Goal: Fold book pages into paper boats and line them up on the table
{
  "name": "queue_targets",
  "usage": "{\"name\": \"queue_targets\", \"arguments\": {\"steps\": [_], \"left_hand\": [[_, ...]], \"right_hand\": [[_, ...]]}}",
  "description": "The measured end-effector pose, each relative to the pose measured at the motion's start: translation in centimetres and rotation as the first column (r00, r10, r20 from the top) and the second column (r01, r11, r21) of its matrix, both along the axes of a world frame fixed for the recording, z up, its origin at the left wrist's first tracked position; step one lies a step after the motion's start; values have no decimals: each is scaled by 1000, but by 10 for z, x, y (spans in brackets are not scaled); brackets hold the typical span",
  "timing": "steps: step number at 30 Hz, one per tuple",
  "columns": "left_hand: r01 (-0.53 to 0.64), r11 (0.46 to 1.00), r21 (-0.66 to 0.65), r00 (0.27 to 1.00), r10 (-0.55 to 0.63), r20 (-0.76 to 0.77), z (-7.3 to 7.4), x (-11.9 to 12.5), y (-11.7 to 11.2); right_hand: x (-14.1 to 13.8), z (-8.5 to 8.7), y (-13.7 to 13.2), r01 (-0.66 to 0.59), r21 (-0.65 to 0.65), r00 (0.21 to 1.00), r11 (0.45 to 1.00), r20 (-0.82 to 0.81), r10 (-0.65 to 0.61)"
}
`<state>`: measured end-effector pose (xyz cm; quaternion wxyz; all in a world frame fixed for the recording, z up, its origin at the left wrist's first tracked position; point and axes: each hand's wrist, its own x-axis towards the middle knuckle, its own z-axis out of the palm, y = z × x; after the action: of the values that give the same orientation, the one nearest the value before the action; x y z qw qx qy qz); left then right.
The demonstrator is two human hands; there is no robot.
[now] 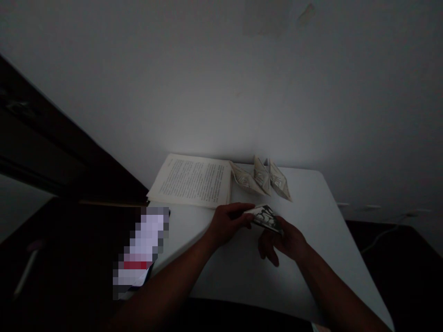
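A small folded piece of printed paper is held over the white table, near its middle. My left hand pinches its left end with thumb and fingers. My right hand grips its right end, fingers curled below it. Behind the hands, three folded paper boats made of printed pages stand in a row near the wall.
An open book with printed text lies at the back left of the table. A blurred white and red object rests at the table's left edge. Dark furniture stands to the left, and a pale wall rises behind.
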<state>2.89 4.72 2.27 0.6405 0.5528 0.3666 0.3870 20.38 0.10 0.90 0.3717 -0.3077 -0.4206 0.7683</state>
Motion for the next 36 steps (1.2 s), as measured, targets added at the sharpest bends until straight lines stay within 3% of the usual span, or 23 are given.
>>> {"name": "queue_targets", "arguments": {"steps": [15, 20, 24, 29, 31, 32, 34, 36], "left_hand": [[129, 991, 30, 990, -127, -53, -3, 2, -2], [100, 989, 113, 993, -91, -78, 0, 2, -1], [75, 993, 92, 997, -72, -43, -1, 3, -1], [19, 997, 76, 999, -21, 32, -5, 3, 0], [-11, 997, 75, 999, 8, 34, -4, 2, 2], [-23, 997, 75, 999, 21, 34, -3, 2, 2], [-38, 996, 77, 999, 35, 40, -2, 1, 3], [-48, 996, 75, 998, 44, 46, -1, 1, 4]], "right_hand": [[-1, 0, 0, -48, -68, 998, 997, -55, 44], [0, -2, 0, -34, -42, 999, 999, -41, 32], [0, -2, 1, 4, -21, 1000, 1000, 30, -3], [-2, 2, 0, 84, 26, 996, 996, -13, -84], [-2, 4, 0, 255, 101, 967, 962, -19, -254], [-2, 5, 0, 365, 148, 930, 919, -14, -367], [1, 5, 1, 577, 233, 805, 783, -1, -593], [5, 4, 4, 693, 303, 679, 655, 32, -733]]}}
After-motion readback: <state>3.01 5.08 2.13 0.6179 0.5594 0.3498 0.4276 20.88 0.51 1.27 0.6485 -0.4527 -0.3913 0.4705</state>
